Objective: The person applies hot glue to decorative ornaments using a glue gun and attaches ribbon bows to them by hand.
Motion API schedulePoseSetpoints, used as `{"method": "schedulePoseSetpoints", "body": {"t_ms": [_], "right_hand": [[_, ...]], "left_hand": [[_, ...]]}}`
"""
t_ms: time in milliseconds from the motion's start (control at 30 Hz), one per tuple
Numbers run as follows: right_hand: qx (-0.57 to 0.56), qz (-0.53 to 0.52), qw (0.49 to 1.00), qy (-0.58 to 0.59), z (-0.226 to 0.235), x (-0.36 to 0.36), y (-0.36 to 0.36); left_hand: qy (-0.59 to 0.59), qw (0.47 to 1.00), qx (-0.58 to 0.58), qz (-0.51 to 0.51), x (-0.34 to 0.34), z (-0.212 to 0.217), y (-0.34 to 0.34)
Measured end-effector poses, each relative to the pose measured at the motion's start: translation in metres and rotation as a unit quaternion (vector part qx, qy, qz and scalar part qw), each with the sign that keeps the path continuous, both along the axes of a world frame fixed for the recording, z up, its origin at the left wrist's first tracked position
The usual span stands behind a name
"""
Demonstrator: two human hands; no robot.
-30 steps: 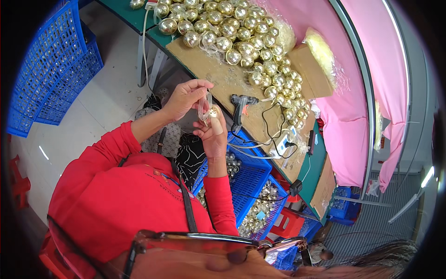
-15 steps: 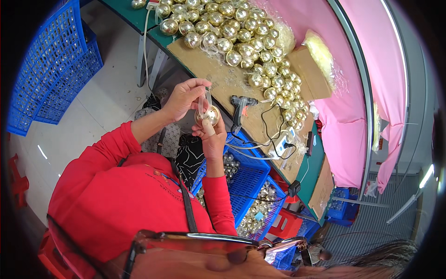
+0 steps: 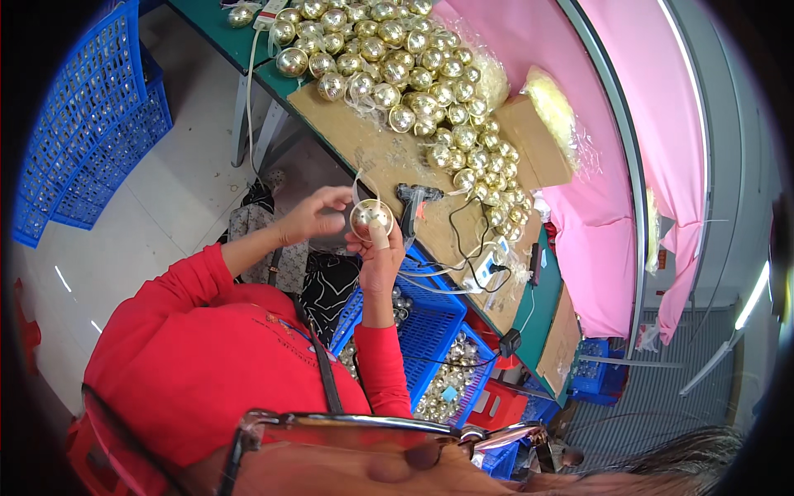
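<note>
My right hand [image 3: 381, 263] is closed around a shiny gold ball ornament [image 3: 362, 217], its thumb, with a pale cover on the tip, pressed on the ball's face. A loop of sheer white ribbon [image 3: 357, 187] stands up from the ornament. Just left of the ball is my left hand [image 3: 309, 218], slightly blurred, fingers stretched and apart, with nothing in it. Beyond the right hand, a black glue gun [image 3: 410, 208] lies at the edge of the cardboard-covered table.
Many gold ornaments [image 3: 402, 74] are heaped across the table [image 3: 271, 78]. A power strip [image 3: 488, 266] with cables sits near the glue gun. Blue crates [image 3: 430, 331] with small balls stand below at right; more blue crates [image 3: 78, 124] stand at far left. A cardboard box [image 3: 529, 140] is behind.
My left hand has let go of the ribbon loop and drawn down and left, its fingers opening. My right hand still holds the ornament. The view has shifted slightly.
</note>
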State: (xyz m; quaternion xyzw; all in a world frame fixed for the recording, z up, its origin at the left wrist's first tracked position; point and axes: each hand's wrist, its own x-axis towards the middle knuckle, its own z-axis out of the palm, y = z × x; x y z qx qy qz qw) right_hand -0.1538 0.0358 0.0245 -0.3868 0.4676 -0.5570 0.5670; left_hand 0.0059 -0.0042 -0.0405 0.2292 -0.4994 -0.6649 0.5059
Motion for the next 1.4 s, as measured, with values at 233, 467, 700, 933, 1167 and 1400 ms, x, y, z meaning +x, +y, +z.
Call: {"method": "schedulePoseSetpoints", "body": {"t_ms": [233, 467, 700, 933, 1167, 1400], "right_hand": [[0.023, 0.074, 0.995, 0.056, 0.006, 0.004, 0.0], [0.03, 0.085, 0.994, 0.063, 0.003, 0.012, 0.003], [0.032, 0.106, 0.994, 0.01, 0.0, 0.016, 0.004], [0.06, 0.089, 0.994, -0.033, 0.003, 0.02, 0.008], [-0.11, -0.143, 0.901, 0.394, -0.002, -0.073, -0.043], [0.07, -0.081, 0.704, 0.702, -0.009, -0.102, -0.089]], "left_hand": [[-0.096, 0.984, -0.148, 0.005, -0.008, 0.02, -0.008], [0.005, 0.995, -0.089, -0.04, -0.011, 0.031, -0.005], [-0.022, 0.994, -0.101, 0.043, -0.013, 0.034, 0.0], [-0.031, 0.99, -0.114, 0.079, -0.012, 0.033, -0.002], [-0.084, 0.988, -0.099, 0.079, 0.0, 0.041, -0.006], [-0.086, 0.986, -0.117, 0.076, 0.0, 0.036, -0.009]]}}
